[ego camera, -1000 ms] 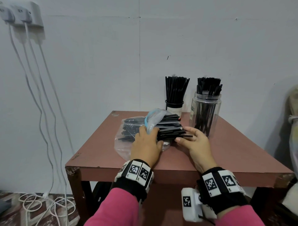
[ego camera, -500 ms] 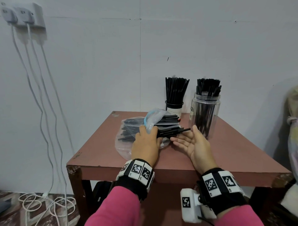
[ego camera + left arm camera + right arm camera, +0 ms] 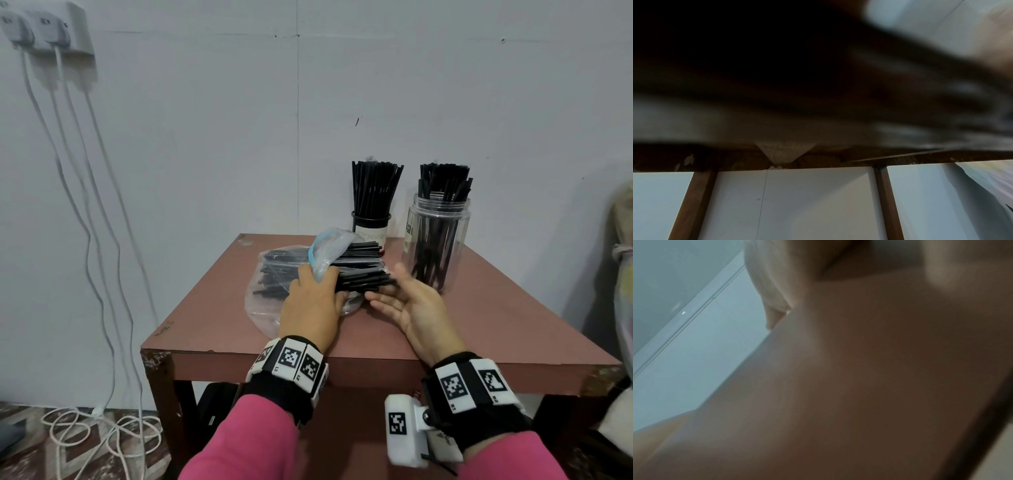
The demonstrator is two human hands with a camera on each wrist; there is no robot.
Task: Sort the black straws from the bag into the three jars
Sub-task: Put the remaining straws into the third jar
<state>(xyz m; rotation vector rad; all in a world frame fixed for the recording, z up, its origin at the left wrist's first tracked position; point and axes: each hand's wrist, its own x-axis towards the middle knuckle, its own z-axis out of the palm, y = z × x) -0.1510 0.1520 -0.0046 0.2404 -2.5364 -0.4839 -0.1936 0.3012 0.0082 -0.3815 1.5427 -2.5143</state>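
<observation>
Two hands work near the reddish-brown wooden table's (image 3: 479,329) front edge, left hand (image 3: 310,308) gripping the clear plastic bag (image 3: 274,270) of black straws (image 3: 363,274), right hand (image 3: 407,305) open-palmed just beside, with two straw-filled jars, dark (image 3: 370,228) and clear (image 3: 436,240), by the far edge.

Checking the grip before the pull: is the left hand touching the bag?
Touching. The head view shows the left hand pressed on the clear bag, its fingers at the bag's mouth.
</observation>
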